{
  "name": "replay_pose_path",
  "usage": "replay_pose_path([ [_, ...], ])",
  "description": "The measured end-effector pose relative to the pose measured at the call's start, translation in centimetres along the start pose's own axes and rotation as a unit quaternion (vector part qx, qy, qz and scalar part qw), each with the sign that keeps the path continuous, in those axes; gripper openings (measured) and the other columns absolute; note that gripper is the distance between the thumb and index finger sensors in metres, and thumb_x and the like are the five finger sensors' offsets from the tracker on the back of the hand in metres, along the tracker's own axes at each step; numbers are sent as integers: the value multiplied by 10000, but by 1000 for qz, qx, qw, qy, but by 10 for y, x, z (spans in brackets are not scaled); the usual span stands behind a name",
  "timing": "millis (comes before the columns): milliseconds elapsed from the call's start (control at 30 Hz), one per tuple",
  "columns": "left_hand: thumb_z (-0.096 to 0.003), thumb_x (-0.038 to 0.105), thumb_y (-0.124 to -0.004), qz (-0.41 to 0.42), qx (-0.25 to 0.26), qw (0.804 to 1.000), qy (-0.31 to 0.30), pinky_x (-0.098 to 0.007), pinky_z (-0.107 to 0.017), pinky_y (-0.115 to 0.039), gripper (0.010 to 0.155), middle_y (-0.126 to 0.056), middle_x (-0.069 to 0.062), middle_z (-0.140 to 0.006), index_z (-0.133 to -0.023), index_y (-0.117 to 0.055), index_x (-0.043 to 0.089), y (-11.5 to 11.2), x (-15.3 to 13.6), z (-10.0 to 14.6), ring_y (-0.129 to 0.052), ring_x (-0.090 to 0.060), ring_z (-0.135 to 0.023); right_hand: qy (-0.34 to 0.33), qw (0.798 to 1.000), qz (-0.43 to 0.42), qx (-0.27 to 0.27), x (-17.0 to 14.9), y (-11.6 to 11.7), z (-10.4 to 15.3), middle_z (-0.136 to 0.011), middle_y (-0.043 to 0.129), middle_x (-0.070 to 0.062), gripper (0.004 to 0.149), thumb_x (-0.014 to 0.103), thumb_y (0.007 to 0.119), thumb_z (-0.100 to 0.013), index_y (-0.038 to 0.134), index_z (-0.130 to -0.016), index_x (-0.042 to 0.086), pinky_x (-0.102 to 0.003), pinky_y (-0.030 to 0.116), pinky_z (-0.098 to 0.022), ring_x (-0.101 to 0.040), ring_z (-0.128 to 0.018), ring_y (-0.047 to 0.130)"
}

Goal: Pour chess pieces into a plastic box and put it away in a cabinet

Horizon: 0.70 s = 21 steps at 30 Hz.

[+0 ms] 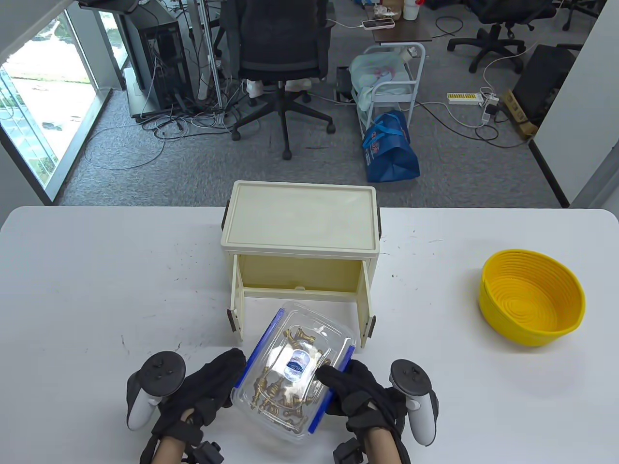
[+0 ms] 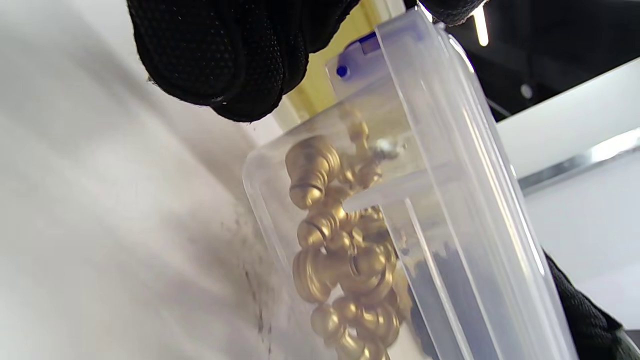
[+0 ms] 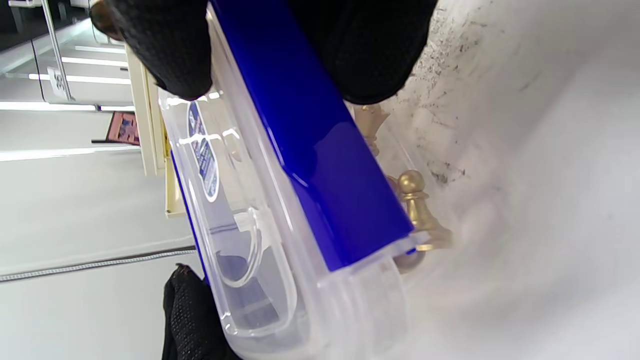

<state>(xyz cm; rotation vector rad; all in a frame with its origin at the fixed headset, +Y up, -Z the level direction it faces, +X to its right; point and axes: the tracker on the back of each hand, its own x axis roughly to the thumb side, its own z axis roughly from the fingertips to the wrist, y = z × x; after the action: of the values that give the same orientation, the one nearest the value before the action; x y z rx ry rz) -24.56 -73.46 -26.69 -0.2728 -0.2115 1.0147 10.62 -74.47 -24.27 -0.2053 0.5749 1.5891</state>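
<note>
In the table view, the clear plastic box with blue side clips (image 1: 295, 369) sits between the two hands, just in front of the open mouth of the cream plastic cabinet (image 1: 300, 227). The box's long axis runs from about 7 o'clock to 1 o'clock, so its far end points a little to the right of the opening, which lies at 12 o'clock from the hands. I judge the coming push needs a small turn first. The left hand (image 1: 203, 391) grips the left long side and the right hand (image 1: 358, 396) grips the right long side; both are closed around the box, equally near to it. The gold chess pieces (image 1: 285, 391) are gathered at the near end. A yellow coiled basket (image 1: 532, 302) stands well apart at 3 o'clock on the white desk (image 1: 96, 290).

In the left wrist view, the gloved fingers (image 2: 220, 55) curl over the box's upper edge, and the pieces are heaped inside against the wall.

In the right wrist view, the fingers (image 3: 165, 45) press on both sides of the blue clip (image 3: 320, 165); the lid appears closed.
</note>
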Motion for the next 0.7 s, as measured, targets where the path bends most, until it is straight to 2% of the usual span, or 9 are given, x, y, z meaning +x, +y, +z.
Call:
replay_pose_path([
  [200, -702, 534, -543, -99, 114, 989, 6, -505, -562, -841, 729, -795, -303, -1037, -1197, -567, 0, 17, 7, 16, -902, -431, -796, 12, 997, -58, -57, -12, 14, 19, -882, 712, -175, 767, 486, 907, -520, 513, -1007, 43, -365, 855, -446, -358, -623, 883],
  [267, -697, 538, -546, -158, 152, 976, 11, -532, -584, -824, 730, -780, -304, -1056, -1198, -572, 7, 20, 10, 21, -883, -450, -825, 18, 994, -80, -76, -16, 20, 23, -881, 706, -171, 764, 485, 905, -524, 506, -1002, 42, -365, 857, -449, -359, -624, 881],
  [433, -681, 548, -558, -249, 198, 948, 0, -625, -658, -737, 728, -715, -297, -1127, -1202, -576, 40, 28, 2, 32, -794, -502, -938, 27, 988, -122, -95, -21, 34, 28, -880, 696, -172, 766, 486, 903, -526, 497, -992, 34, -366, 863, -450, -360, -629, 883],
  [500, -674, 569, -552, -255, 191, 948, 7, -686, -698, -646, 738, -656, -281, -1178, -1222, -543, 75, 34, -5, 32, -698, -536, -1017, 29, 984, -143, -106, -23, 39, 27, -877, 699, -171, 769, 489, 903, -524, 497, -990, 31, -363, 868, -447, -358, -626, 888],
  [600, -669, 592, -532, -226, 167, 960, 16, -716, -729, -562, 756, -532, -283, -1245, -1253, -480, 114, 31, -12, 26, -544, -572, -1090, 35, 979, -159, -122, -25, 44, 25, -876, 697, -170, 766, 490, 901, -526, 495, -985, 30, -362, 870, -447, -357, -626, 889],
  [700, -663, 610, -517, -258, 157, 953, 26, -733, -732, -530, 770, -471, -278, -1273, -1266, -446, 136, 29, -14, 24, -469, -586, -1111, 41, 973, -180, -136, -27, 49, 21, -876, 689, -167, 762, 491, 898, -530, 485, -977, 33, -361, 872, -452, -354, -633, 887],
])
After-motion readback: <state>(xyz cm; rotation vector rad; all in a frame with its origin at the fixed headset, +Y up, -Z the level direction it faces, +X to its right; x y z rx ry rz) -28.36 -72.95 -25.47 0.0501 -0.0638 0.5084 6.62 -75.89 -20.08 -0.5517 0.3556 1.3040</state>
